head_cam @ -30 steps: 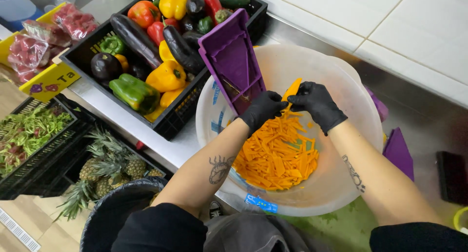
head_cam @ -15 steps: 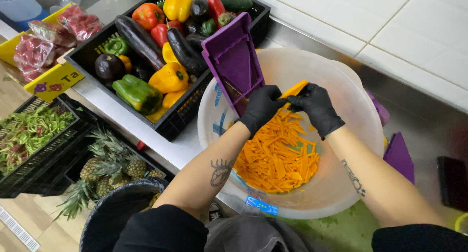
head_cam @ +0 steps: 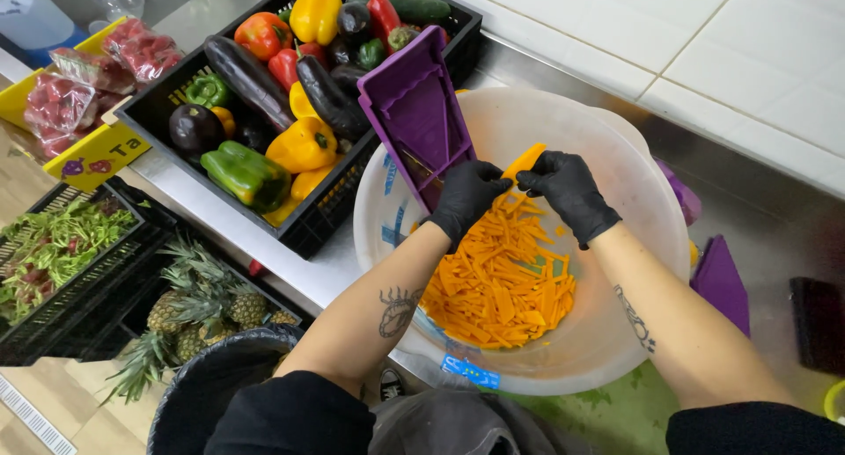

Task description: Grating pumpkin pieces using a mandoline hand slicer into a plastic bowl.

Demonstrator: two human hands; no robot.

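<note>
The flat orange carrot piece [head_cam: 523, 163] sits between both black-gloved hands, above the pile of orange carrot strips [head_cam: 500, 275] in the big translucent plastic bowl [head_cam: 651, 235]. The right hand [head_cam: 568, 191] pinches its edge with the fingertips; the left hand [head_cam: 465, 200] seems to pinch it too, resting against the purple plastic mandoline slicer [head_cam: 415, 112] that leans into the bowl.
</note>
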